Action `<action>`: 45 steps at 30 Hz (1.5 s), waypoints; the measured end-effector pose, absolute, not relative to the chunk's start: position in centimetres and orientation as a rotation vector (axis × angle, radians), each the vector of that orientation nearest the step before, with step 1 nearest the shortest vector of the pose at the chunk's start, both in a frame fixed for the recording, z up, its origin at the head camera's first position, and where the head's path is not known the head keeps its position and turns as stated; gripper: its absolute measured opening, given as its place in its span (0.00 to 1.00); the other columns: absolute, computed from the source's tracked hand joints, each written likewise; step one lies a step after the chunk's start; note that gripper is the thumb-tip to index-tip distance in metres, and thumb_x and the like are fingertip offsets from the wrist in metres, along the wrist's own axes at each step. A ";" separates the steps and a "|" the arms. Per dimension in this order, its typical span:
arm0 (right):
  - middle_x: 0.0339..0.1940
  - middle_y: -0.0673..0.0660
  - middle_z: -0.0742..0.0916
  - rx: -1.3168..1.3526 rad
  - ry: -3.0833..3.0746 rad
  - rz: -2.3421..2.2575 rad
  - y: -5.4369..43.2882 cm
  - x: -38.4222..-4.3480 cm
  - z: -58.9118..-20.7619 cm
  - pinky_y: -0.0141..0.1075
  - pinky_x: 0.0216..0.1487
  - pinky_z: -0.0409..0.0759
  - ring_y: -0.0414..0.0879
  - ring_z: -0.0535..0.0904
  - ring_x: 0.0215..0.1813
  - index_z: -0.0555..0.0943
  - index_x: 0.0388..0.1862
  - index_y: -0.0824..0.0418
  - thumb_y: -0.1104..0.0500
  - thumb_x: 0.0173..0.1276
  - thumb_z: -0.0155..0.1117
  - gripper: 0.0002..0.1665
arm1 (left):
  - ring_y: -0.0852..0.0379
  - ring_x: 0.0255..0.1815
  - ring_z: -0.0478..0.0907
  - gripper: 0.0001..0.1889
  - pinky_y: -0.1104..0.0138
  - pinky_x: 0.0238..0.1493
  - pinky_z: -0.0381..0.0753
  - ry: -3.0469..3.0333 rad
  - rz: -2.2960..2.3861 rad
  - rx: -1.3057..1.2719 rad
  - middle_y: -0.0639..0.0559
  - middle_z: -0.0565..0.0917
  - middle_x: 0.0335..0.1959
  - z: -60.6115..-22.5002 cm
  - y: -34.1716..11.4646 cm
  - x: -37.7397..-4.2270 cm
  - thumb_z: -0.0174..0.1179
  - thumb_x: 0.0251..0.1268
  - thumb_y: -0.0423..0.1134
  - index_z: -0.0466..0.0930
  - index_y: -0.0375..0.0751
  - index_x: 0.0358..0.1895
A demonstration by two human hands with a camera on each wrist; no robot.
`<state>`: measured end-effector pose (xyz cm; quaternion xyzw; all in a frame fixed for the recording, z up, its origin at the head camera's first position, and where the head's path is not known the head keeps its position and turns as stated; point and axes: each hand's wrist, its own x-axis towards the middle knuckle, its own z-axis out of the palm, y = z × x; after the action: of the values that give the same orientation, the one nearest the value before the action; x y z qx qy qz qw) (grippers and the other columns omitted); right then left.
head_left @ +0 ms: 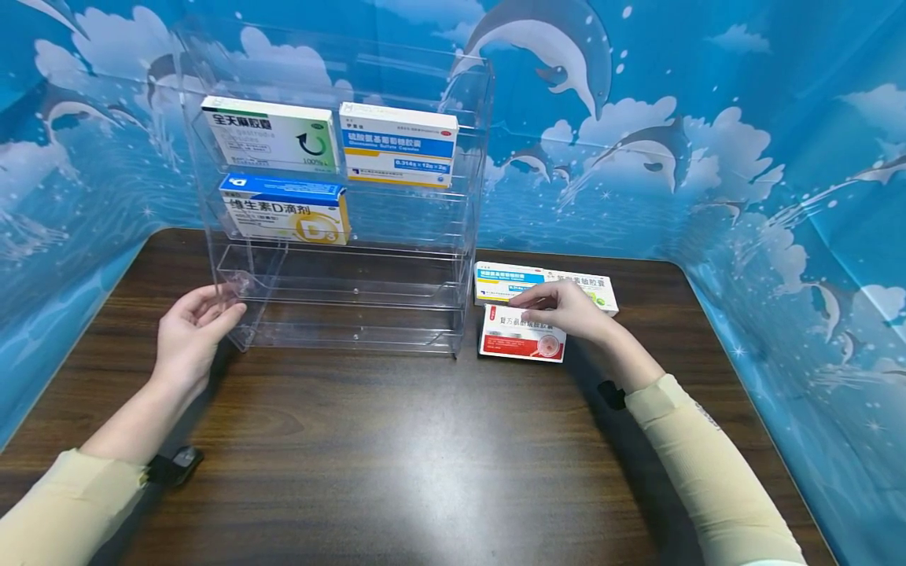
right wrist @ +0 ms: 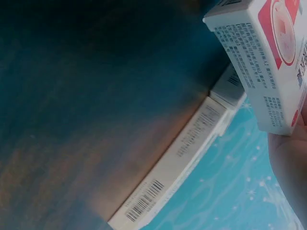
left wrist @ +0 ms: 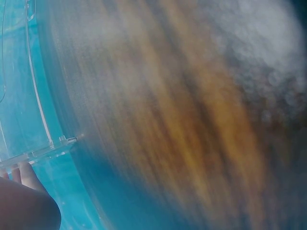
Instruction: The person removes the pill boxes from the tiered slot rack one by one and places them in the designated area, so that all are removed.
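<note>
My left hand (head_left: 187, 334) grips the lower left side of a clear acrylic display rack (head_left: 354, 334); in the left wrist view its fingers (left wrist: 29, 177) meet the clear edge. To the right of the rack, my right hand (head_left: 576, 310) pinches a red-and-white medicine box (head_left: 520, 347) by its upper part. The right wrist view shows that box (right wrist: 254, 72) tilted, with the thumb at its end. Behind it lie a blue-and-white medicine box (head_left: 501, 284) and a white-and-green one (head_left: 602, 295), side by side and partly hidden by the hand.
On the rack's upper tier stand a green-and-white box (head_left: 269, 141) and a blue-and-white capsule box (head_left: 398, 149). A vitamin D box (head_left: 283, 216) sits one tier lower at the left. A blue dolphin-print curtain (head_left: 602, 196) surrounds the dark wooden table (head_left: 396, 472).
</note>
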<state>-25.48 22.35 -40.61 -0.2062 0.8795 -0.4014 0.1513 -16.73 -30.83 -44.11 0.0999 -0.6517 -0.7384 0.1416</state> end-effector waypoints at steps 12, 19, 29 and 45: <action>0.54 0.63 0.92 -0.601 2.571 -1.079 22.3 -26.0 -42.6 0.25 0.46 0.81 0.40 0.83 0.45 0.90 0.54 0.63 0.65 0.74 0.71 0.13 | 0.77 0.41 0.86 0.19 0.87 0.43 0.83 -1.840 -2.156 0.257 0.68 0.89 0.40 -44.1 -30.8 -16.9 0.64 0.68 0.19 0.85 0.52 0.43; 0.55 0.61 0.92 -0.602 2.580 -1.027 22.1 -26.1 -43.1 0.32 0.50 0.81 0.47 0.83 0.48 0.90 0.56 0.61 0.64 0.74 0.71 0.13 | 0.77 0.41 0.85 0.18 0.88 0.43 0.83 -1.862 -2.141 0.272 0.69 0.88 0.41 -44.0 -30.8 -16.9 0.64 0.68 0.20 0.84 0.52 0.44; 0.53 0.63 0.92 -0.665 2.586 -1.048 21.7 -26.0 -43.5 0.29 0.43 0.82 0.46 0.83 0.42 0.91 0.54 0.63 0.66 0.73 0.71 0.12 | 0.78 0.42 0.85 0.17 0.88 0.44 0.82 -1.885 -2.128 0.281 0.70 0.87 0.42 -43.9 -30.8 -16.8 0.65 0.69 0.21 0.84 0.53 0.44; 0.54 0.64 0.92 -0.629 2.550 -1.161 22.0 -24.1 -41.4 0.35 0.56 0.89 0.57 0.90 0.55 0.88 0.56 0.66 0.67 0.72 0.72 0.15 | 0.79 0.43 0.85 0.17 0.88 0.45 0.82 -1.903 -2.126 0.258 0.70 0.88 0.41 -44.1 -30.9 -16.6 0.63 0.70 0.21 0.82 0.52 0.46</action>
<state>-24.10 21.98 -41.37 -0.2169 0.8799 -0.4008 0.1347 -16.64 -30.94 -44.11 0.0894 -0.6579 -0.7349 0.1380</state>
